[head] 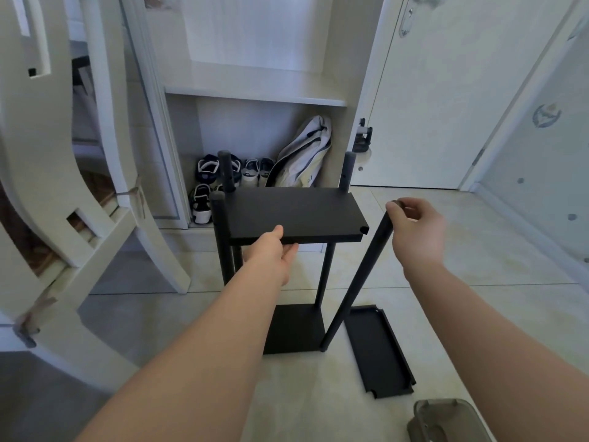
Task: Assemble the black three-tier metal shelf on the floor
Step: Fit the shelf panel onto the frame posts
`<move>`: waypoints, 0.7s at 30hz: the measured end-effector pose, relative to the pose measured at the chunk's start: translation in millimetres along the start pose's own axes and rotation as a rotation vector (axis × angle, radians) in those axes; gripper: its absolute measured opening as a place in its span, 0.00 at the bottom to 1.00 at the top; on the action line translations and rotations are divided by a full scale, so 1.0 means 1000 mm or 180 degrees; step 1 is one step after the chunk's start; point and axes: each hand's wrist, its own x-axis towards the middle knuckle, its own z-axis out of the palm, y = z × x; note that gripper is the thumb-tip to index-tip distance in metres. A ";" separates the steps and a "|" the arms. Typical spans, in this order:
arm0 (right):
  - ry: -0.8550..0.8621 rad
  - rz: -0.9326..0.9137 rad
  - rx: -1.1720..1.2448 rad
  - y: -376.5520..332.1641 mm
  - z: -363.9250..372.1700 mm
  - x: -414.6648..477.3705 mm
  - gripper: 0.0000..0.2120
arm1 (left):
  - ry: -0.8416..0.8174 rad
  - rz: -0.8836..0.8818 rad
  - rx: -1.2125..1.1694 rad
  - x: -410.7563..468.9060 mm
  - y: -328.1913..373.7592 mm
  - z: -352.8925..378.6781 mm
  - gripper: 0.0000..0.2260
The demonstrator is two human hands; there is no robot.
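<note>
In the open cabinet's [255, 98] bottom compartment, shoes [204, 202] and a pale bag [306, 154] are kept. The partly built black shelf [296, 212] is stood on the floor [478, 314] before it. Its upper panel's front edge is gripped by the left hand [277, 253], thumb above, fingers beneath. A leaning pole's [360, 272] top is pinched by the right hand [417, 231].

Home entryway: shoes [207, 173] in cupboard [255, 98], door [446, 90].

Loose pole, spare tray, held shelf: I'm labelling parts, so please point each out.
loose pole [358, 277], head view, middle of its shaft.
spare tray [379, 350], head view, its inner face.
held shelf [293, 213], head view, its top surface.
</note>
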 end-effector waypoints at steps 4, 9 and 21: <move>0.0107 -0.0051 0.0064 0.006 -0.003 -0.002 0.05 | 0.0048 0.0026 -0.0117 0.003 -0.001 0.005 0.16; 0.0076 -0.0099 0.0080 0.006 0.000 0.000 0.04 | 0.0082 0.0030 -0.0065 0.005 -0.002 0.006 0.16; -0.0220 0.0214 0.0118 0.005 0.019 -0.009 0.16 | 0.0091 0.0008 0.0046 0.005 0.001 0.002 0.16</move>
